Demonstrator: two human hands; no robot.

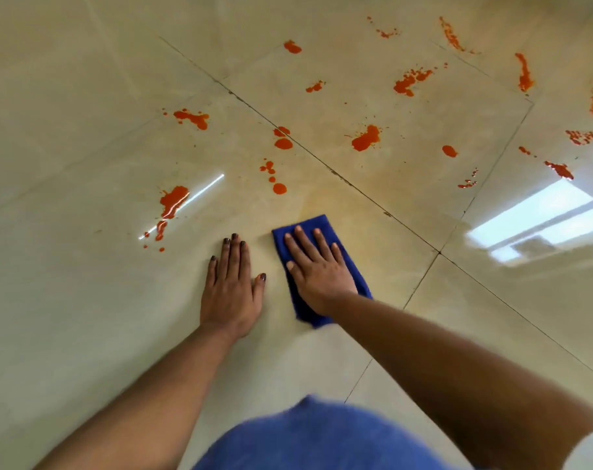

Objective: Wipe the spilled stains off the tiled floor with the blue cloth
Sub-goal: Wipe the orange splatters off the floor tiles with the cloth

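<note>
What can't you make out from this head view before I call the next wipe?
- Floor under the blue cloth: covered by it and the right hand.
- Stains at the right edge: cut off.
- Floor nearest the person: hidden by blurred blue clothing.
- Floor under the left hand: covered.

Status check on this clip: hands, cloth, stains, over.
Right hand flat, pressing blue cloth on floor. Left hand flat on bare tile, bracing. Orange stains ahead unwiped, nearest just beyond cloth. Nothing in the way.

Count on the tiled floor (84, 300)
One blue cloth (322, 228), two hands, and well over a dozen orange stains (366, 139).
</note>
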